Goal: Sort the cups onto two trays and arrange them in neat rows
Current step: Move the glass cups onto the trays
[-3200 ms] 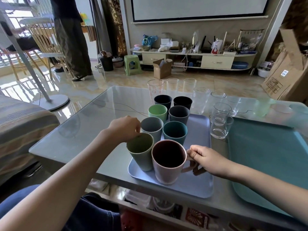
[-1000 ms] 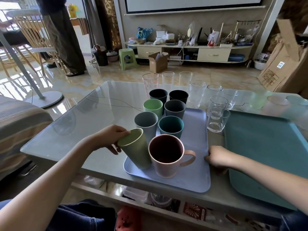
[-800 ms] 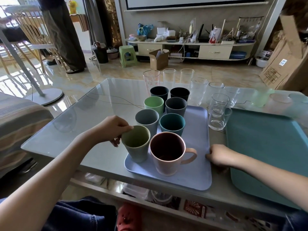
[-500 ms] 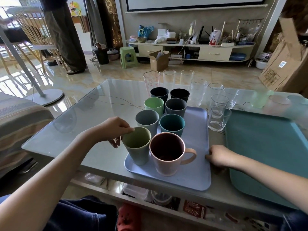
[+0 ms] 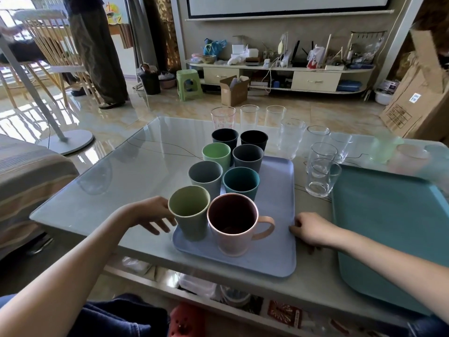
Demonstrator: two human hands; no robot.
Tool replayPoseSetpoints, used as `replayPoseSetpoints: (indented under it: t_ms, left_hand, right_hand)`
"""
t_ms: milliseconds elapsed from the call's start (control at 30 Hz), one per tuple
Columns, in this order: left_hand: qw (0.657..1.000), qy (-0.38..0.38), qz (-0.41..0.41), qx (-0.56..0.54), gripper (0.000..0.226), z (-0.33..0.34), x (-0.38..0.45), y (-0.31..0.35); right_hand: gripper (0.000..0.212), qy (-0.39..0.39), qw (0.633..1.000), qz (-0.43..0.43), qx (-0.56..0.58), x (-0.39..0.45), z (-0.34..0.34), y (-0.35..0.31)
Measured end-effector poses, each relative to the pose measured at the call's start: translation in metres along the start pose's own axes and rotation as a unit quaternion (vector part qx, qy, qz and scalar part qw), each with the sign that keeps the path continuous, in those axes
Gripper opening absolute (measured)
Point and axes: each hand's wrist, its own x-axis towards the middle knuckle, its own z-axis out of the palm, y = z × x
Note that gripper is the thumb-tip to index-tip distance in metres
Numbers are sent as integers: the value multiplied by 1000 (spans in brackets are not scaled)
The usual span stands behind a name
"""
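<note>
A lavender tray (image 5: 274, 251) lies on the glass table in front of me. Opaque cups stand on it in two columns. Nearest are an olive green cup (image 5: 189, 215) and a pink mug (image 5: 233, 224), its handle pointing right. Behind them stand a grey cup (image 5: 205, 176), a teal cup (image 5: 241, 182), a light green cup (image 5: 216, 154) and darker cups. My left hand (image 5: 150, 215) touches the olive cup's left side with straight fingers. My right hand (image 5: 309, 229) has its fingers curled on the tray's right edge. A bare teal tray (image 5: 388, 227) lies to the right.
Several clear glasses (image 5: 320, 177) stand on the table beyond and to the right of the lavender tray, and tinted ones (image 5: 382, 149) at the far right. A person (image 5: 97, 49) stands by a chair at the far left. A sofa arm (image 5: 29, 171) is at my left.
The olive cup, tilted a second ago, now stands upright on the tray. My left hand's fingers have straightened beside it. My right hand left the mug's handle earlier and stays at the tray's edge.
</note>
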Motion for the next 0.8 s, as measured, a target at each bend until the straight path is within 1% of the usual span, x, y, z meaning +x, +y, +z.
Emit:
replayPoseSetpoints:
  t_ms: [100,200,267,333,433,500,567,633,700,800]
  left_hand:
    - [1000,-17,0,-18,20,-2,3,-1]
    - [1000,-22,5,-3,15,-7,5,3]
    - [1000,-15,10,17,10,-12,6,7]
    - [999,18,17,46,13,-21,9,15]
    - [990,109,48,71,20,-41,17,35]
    - [978,177,94,56,21,-57,26,52]
    - [961,235,142,43,21,-73,40,74]
    - [941,277,191,38,22,-88,58,102]
    - [924,297,238,32,24,-97,78,132]
    - [912,294,277,65,24,-96,105,171]
  right_hand:
    - [30,-16,1000,6,-25,4,-1,-3]
    - [35,-43,998,24,-46,9,-10,-7]
    - [41,-29,998,27,-55,15,-21,-13]
    - [42,10,999,15,-48,25,-34,-22]
    - [35,97,995,-31,-11,42,-60,-36]
    - [25,178,982,-64,-7,57,-81,-41]
    - [15,260,962,-84,-29,75,-104,-41]
    - [17,319,943,-83,-52,95,-127,-39]
    - [26,337,936,-56,-88,117,-146,-36]
    - [33,292,946,6,-144,148,-159,-31]
